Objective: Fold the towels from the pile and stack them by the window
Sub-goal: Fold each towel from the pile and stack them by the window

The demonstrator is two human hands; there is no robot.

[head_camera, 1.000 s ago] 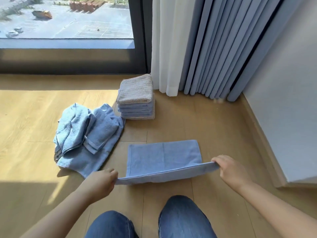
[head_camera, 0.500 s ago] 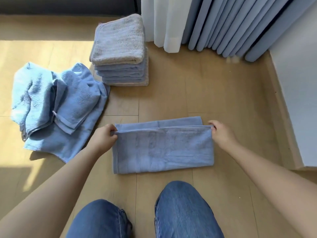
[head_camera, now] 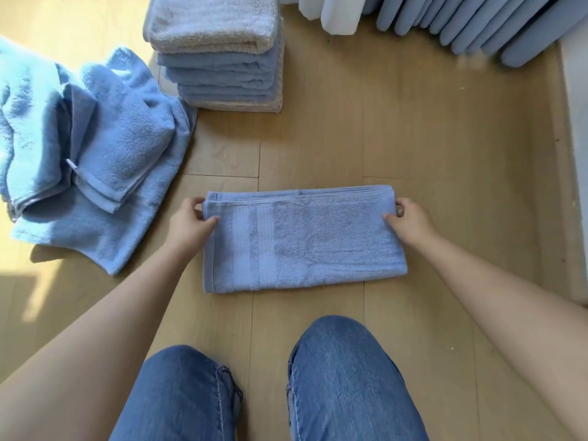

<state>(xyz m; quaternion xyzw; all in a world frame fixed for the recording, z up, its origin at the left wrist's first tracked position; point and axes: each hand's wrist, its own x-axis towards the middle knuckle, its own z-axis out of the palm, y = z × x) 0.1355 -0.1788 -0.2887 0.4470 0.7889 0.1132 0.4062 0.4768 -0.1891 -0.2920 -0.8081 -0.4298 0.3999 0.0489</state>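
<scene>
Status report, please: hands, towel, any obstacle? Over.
Left hand, right hand each pinch a far corner of the folded blue terry towel. Flat on wooden floor. Nothing between it and the folded towel stack.

Both hands pinch the folded towel (head_camera: 302,240) corners.

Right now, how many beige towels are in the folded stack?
2. The top beige towel lies on the blue towels; the bottom beige towel is under them, only its edge showing. Another could be hidden between.
</scene>
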